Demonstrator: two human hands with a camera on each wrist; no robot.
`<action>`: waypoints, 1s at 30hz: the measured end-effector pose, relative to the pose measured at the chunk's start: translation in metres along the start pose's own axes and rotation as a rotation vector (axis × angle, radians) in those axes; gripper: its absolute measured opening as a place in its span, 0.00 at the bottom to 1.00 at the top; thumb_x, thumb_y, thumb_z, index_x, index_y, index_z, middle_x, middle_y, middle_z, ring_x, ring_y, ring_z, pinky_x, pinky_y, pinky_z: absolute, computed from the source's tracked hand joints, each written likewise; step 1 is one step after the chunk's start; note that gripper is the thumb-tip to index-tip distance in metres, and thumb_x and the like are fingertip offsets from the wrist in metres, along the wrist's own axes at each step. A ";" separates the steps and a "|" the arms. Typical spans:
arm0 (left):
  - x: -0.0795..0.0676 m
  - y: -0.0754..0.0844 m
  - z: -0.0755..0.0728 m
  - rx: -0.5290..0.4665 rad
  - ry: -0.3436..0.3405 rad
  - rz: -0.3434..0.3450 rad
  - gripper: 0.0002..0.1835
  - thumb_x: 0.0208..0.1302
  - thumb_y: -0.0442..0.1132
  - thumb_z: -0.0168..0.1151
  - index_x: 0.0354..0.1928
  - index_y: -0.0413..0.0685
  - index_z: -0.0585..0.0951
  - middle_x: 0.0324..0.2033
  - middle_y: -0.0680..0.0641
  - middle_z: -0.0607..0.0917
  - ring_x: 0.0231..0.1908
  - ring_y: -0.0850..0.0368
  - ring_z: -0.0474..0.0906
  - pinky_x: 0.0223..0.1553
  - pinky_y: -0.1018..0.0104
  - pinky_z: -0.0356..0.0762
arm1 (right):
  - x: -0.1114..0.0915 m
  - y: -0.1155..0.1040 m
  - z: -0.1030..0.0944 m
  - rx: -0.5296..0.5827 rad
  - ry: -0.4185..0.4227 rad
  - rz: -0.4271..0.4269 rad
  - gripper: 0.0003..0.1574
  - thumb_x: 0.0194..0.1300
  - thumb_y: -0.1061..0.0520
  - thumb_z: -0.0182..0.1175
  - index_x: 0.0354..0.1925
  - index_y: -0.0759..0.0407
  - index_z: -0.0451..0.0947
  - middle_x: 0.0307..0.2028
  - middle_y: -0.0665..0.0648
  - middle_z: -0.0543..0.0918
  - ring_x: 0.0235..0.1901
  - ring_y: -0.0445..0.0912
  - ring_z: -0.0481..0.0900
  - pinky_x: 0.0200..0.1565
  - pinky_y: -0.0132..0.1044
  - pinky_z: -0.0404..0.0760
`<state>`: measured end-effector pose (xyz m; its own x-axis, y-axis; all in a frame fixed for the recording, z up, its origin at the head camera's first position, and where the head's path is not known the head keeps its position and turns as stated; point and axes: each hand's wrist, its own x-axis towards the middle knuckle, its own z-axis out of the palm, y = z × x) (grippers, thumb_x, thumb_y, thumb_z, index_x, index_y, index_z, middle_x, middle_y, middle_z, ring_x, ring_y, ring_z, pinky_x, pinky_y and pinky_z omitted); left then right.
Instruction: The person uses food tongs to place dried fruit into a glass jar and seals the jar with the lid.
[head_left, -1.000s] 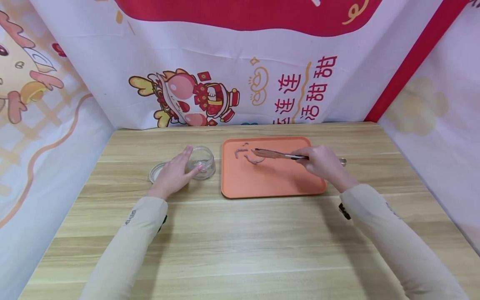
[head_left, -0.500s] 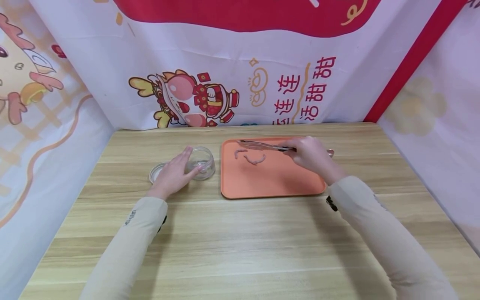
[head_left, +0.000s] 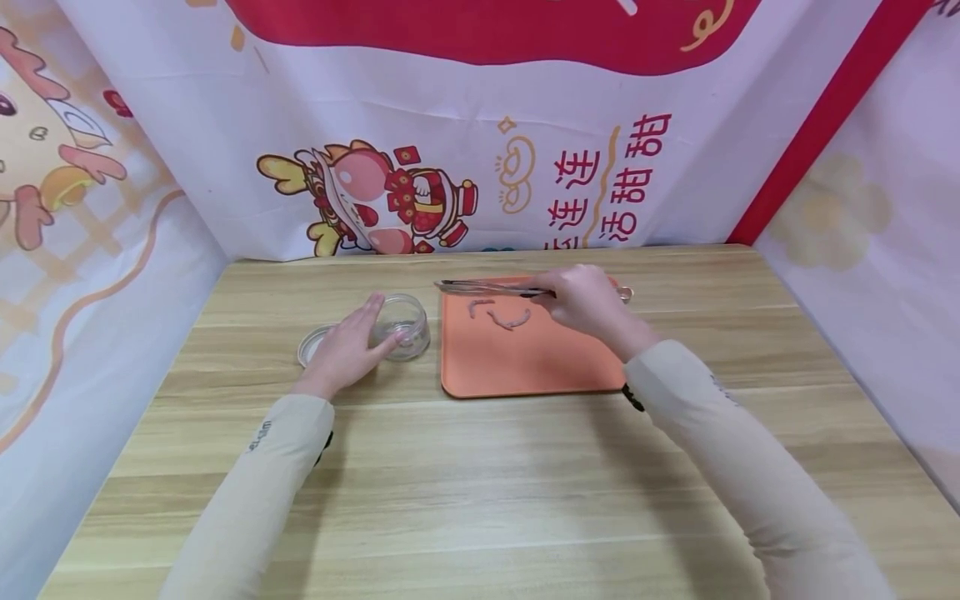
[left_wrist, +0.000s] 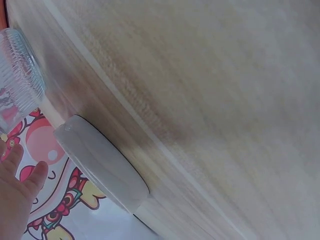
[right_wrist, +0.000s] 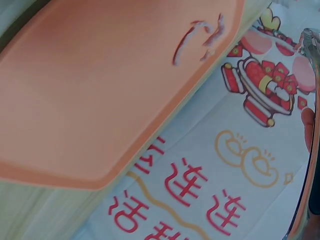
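Observation:
My left hand [head_left: 347, 348] holds a clear glass jar [head_left: 411, 335] on the table, thumb in front and fingers along its far left side. Beneath and beside that hand lies a round lid [head_left: 309, 343], pale in the left wrist view. In my right hand [head_left: 588, 302] are metal tongs [head_left: 487, 289], reaching left past the tray's back-left corner toward the jar. Whether their tips hold anything is too small to tell. Curved reddish strips [head_left: 512, 321] lie on the orange tray [head_left: 525, 367]; a small bit [right_wrist: 207, 54] also shows near its back edge in the right wrist view.
The wooden table [head_left: 450, 492] runs back to a white printed cloth [head_left: 465, 108], which hangs close behind the tray. More cloth rises along both sides. The jar stands just left of the tray.
My right hand has moved left and slightly back, carrying the tongs from above the strips to beyond the tray's left edge. My left hand and the jar stay still.

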<state>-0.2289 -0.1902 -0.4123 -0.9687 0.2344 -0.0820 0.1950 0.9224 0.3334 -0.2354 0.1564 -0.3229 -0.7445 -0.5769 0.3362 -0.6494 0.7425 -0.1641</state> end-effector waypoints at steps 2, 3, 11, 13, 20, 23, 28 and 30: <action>0.000 0.000 0.000 0.000 0.000 0.002 0.47 0.66 0.70 0.39 0.76 0.50 0.40 0.76 0.45 0.44 0.74 0.40 0.47 0.73 0.39 0.49 | 0.003 -0.005 0.002 -0.005 -0.007 -0.009 0.14 0.62 0.59 0.63 0.47 0.50 0.85 0.36 0.52 0.89 0.23 0.44 0.81 0.24 0.36 0.76; 0.000 0.000 0.000 0.001 0.000 0.003 0.47 0.66 0.70 0.39 0.76 0.50 0.39 0.76 0.45 0.44 0.74 0.40 0.47 0.73 0.40 0.48 | 0.005 -0.007 0.003 -0.005 -0.017 -0.012 0.15 0.62 0.60 0.63 0.47 0.50 0.85 0.36 0.52 0.89 0.22 0.43 0.80 0.23 0.35 0.73; 0.000 0.000 -0.001 0.009 0.001 0.015 0.48 0.66 0.71 0.38 0.76 0.48 0.40 0.76 0.45 0.43 0.74 0.39 0.47 0.74 0.42 0.48 | 0.020 -0.026 0.010 0.015 -0.065 -0.064 0.17 0.61 0.62 0.61 0.47 0.48 0.85 0.33 0.48 0.89 0.23 0.40 0.77 0.22 0.29 0.65; 0.000 0.000 -0.001 0.012 0.000 0.017 0.48 0.66 0.71 0.38 0.76 0.48 0.40 0.76 0.45 0.43 0.74 0.39 0.47 0.74 0.42 0.48 | 0.024 -0.029 0.012 0.028 -0.076 -0.081 0.19 0.60 0.64 0.60 0.46 0.46 0.86 0.29 0.47 0.87 0.22 0.39 0.75 0.22 0.28 0.64; 0.000 -0.001 -0.001 0.017 -0.002 0.026 0.48 0.66 0.71 0.37 0.76 0.47 0.40 0.76 0.43 0.44 0.74 0.39 0.47 0.74 0.42 0.48 | 0.030 -0.037 0.019 0.020 -0.084 -0.133 0.15 0.61 0.63 0.61 0.43 0.49 0.86 0.35 0.48 0.89 0.25 0.40 0.81 0.24 0.32 0.77; 0.000 0.000 -0.001 0.018 0.003 0.028 0.48 0.66 0.71 0.37 0.76 0.47 0.40 0.76 0.43 0.45 0.74 0.38 0.47 0.73 0.41 0.49 | 0.032 -0.039 0.021 0.021 -0.103 -0.118 0.16 0.61 0.64 0.60 0.44 0.49 0.86 0.36 0.48 0.89 0.27 0.41 0.83 0.27 0.35 0.81; 0.001 0.000 -0.002 0.012 0.002 0.011 0.49 0.65 0.72 0.37 0.76 0.48 0.41 0.76 0.43 0.46 0.74 0.40 0.48 0.73 0.42 0.49 | 0.035 -0.043 0.023 0.009 -0.140 -0.093 0.16 0.62 0.64 0.60 0.45 0.48 0.85 0.37 0.48 0.89 0.29 0.42 0.84 0.30 0.36 0.83; 0.002 0.000 -0.001 0.011 0.003 0.007 0.49 0.64 0.73 0.37 0.76 0.48 0.41 0.76 0.44 0.46 0.74 0.40 0.48 0.74 0.42 0.49 | 0.036 -0.044 0.024 0.008 -0.149 -0.090 0.16 0.62 0.63 0.61 0.45 0.48 0.85 0.37 0.48 0.89 0.30 0.42 0.85 0.30 0.36 0.83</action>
<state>-0.2309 -0.1901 -0.4114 -0.9676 0.2404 -0.0772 0.2037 0.9240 0.3237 -0.2375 0.0947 -0.3263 -0.6973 -0.6857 0.2085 -0.7155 0.6829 -0.1471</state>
